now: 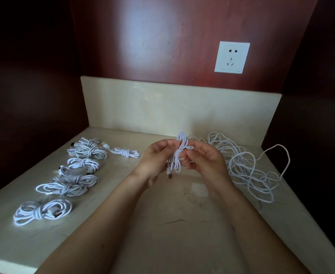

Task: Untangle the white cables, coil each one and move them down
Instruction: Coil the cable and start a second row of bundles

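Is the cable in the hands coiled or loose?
Coiled. The cable forms a looped bundle with turns wrapped around its middle, pinched between left hand and right hand.

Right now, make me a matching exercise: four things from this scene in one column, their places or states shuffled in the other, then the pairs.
1. wrapped cable
2. tangled cables
3. tied bundles
4. socket

A. on the wall
B. loose heap, right side of the counter
C. pinched between left hand and right hand
D. in a row, left side of the counter

Pairs: 1-C, 2-B, 3-D, 4-A.
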Motion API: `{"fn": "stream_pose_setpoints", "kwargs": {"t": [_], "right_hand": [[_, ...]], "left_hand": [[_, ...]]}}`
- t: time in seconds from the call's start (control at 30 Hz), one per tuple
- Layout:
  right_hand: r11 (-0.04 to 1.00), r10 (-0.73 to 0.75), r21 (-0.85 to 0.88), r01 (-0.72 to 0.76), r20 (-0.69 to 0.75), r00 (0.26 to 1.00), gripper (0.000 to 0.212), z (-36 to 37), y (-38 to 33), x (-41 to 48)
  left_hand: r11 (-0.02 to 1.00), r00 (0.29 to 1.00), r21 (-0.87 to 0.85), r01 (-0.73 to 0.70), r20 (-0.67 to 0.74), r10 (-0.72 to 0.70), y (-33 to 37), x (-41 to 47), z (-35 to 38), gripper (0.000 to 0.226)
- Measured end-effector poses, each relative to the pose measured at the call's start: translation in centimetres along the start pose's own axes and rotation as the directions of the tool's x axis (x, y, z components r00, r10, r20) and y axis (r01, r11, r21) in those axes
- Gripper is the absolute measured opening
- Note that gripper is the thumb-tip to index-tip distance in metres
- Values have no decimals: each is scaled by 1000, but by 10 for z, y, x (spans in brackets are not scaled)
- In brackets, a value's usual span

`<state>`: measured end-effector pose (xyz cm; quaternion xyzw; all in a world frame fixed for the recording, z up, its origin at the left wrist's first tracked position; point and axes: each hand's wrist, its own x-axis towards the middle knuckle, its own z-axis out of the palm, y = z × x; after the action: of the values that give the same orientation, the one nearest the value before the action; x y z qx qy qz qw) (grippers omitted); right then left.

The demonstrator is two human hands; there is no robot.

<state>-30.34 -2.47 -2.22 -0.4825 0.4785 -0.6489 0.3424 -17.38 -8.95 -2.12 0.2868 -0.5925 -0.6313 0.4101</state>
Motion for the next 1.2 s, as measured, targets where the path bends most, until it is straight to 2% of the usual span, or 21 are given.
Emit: {"fn": "stream_pose_setpoints", "kwargs": {"t": [0.33,0.47,0.6,0.73,0.93,1.03,1.2], "right_hand": [[999,-52,9,54,-94,994,17,-1,2,-1],[996,-46,70,56,-130,990,16,-3,-2,-2],[990,-25,131,44,-142,990,12,-5,-5,-1],[995,-99,23,101,-84,992,17,-4,-4,-1],[984,-169,-58,166,-47,985,22,-6,-3,0],[989,-146,-3,146,-59,988,20,-7,-2,0],[982,-22,185,43,-115,993,14,-10,-4,0]], "left_hand": [[921,973,-329,208,164,-161,3,0,0,39],[898,970,-378,223,180,-165,5,-1,-1,23],[916,973,-350,197,187,-138,5,-1,-1,26],[938,977,-298,177,170,-130,5,-1,-1,19],[971,981,-189,146,154,-118,2,-2,-1,27],[971,985,-195,137,133,-112,0,-3,1,26],[982,992,-165,94,103,-78,-3,-3,5,17]]}}
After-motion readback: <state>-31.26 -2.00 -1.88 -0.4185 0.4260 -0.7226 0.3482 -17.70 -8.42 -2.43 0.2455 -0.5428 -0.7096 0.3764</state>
